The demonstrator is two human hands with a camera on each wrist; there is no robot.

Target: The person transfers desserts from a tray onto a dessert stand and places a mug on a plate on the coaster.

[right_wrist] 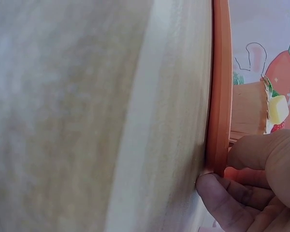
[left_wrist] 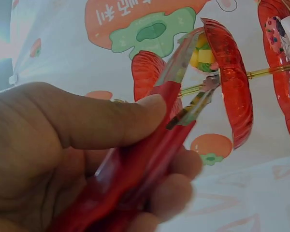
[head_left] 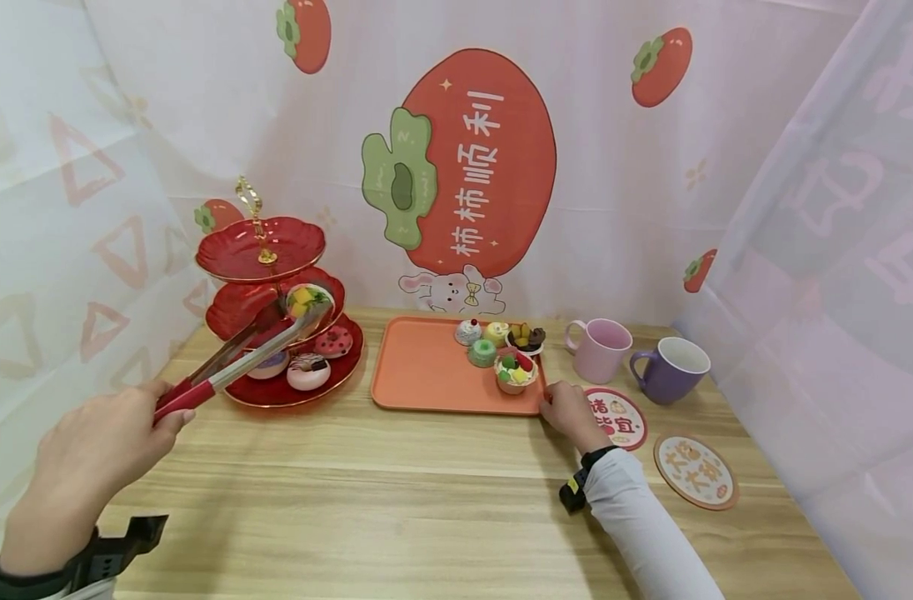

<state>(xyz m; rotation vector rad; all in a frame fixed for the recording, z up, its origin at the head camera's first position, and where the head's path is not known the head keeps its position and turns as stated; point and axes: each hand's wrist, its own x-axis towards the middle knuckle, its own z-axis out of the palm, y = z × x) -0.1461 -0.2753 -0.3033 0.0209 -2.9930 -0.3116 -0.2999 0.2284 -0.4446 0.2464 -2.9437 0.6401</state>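
Left hand (head_left: 100,450): fingers wrapped round the tongs (head_left: 257,356), which hold the fruit tart (head_left: 309,300) at the middle plate (head_left: 226,307). Right hand (head_left: 572,412): pinches the tray (head_left: 419,367) corner. Status, judged: transfer partway, direction undetermined; doughnuts (head_left: 309,374) occupy the bottom plate (head_left: 261,392), pastries (head_left: 516,373) the tray; tart release remains.

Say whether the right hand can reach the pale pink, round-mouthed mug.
Likely yes: the pale pink, round-mouthed mug stands just beyond the right hand with nothing upright between, though that hand must first release the orange rectangular tray.
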